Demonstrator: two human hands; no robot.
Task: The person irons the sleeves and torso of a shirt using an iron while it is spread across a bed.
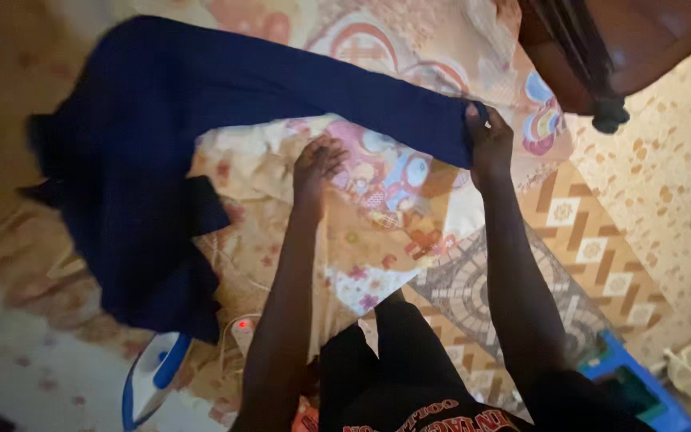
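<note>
The patterned sheet (377, 240) pads the floor as a pressing surface. The dark blue trousers (201, 120) lie across it. The right hand (485, 140) pinches one leg end taut; the left hand (317, 160) presses flat, fingers spread. The iron (153, 380) stands aside.

Open patterned sheet (377, 240) lay between the two arms, free passage there. Dark blue garment (145, 160) blocked the left side and top, draped across the sheet. Blue-and-white iron (153, 376) and its white cord (225, 336) sat just beside the left arm, tight gap. Wooden furniture (633, 40) crowded top right. Patterned floor (657, 184) right of the right arm was open.
</note>
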